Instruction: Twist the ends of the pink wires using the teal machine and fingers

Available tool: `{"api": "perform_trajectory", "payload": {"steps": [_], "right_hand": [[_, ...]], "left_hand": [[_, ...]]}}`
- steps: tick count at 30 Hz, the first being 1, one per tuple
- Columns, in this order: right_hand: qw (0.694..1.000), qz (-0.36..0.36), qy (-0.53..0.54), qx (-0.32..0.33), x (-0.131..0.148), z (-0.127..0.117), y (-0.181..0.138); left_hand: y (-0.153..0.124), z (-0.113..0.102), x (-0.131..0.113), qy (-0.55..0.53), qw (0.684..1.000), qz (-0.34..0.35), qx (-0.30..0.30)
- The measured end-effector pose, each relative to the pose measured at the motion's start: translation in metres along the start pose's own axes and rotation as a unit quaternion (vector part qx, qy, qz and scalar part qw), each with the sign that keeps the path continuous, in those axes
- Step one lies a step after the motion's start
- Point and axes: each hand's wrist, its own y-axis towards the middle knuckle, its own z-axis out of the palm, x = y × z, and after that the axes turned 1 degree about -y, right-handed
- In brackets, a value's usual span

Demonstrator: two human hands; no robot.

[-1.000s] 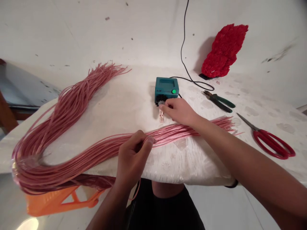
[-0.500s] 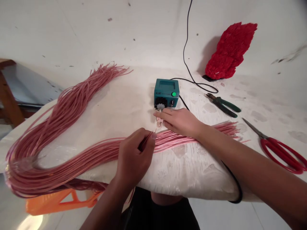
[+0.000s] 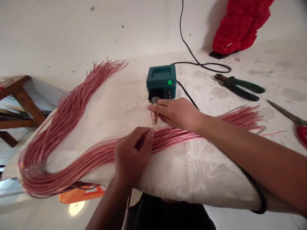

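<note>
My left hand [image 3: 133, 153] is closed in a pinch on a thin pink wire, whose bare-looking tip points up at a small pale clip-like piece [image 3: 154, 118]. That piece hangs in front of the grey toothed wheel [image 3: 155, 99] of a teal motor box [image 3: 161, 76] with a green button. My right hand [image 3: 178, 114] is closed on the clip-like piece with its fingers beside the wheel; its fingertips are partly hidden. Beneath both hands runs a thick bundle of pink wires [image 3: 96, 158], curving round at the left and back toward the wall.
To the right lie green-handled pliers [image 3: 242, 86] and red-handled scissors [image 3: 287, 113]. A red ruffled object [image 3: 240, 28] stands by the wall. The black cord [image 3: 188, 48] loops behind the box. An orange plastic piece [image 3: 79, 194] and a wooden stool [image 3: 28, 102] are off the table's left side.
The camera view has shifted, so the scene sits differently. My left hand has brought the wire tip up close to the clip-like piece. My right hand stays at that piece.
</note>
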Motion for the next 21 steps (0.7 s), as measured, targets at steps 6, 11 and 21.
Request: {"api": "perform_trajectory", "payload": {"steps": [6, 11, 21], "right_hand": [[0.999, 0.008, -0.031, -0.008, 0.0022, 0.0002, 0.0037], [0.997, 0.016, -0.068, 0.015, 0.0028, 0.0009, 0.0084], [0.997, 0.047, -0.058, 0.029, 0.0040, 0.0020, 0.0082]], "left_hand": [[0.0004, 0.0056, 0.0044, 0.050, 0.996, 0.064, -0.030], [0.0021, 0.0079, 0.0074, 0.073, 0.992, 0.106, -0.019], [0.0055, 0.0077, 0.0067, 0.106, 0.988, 0.115, -0.009]]}}
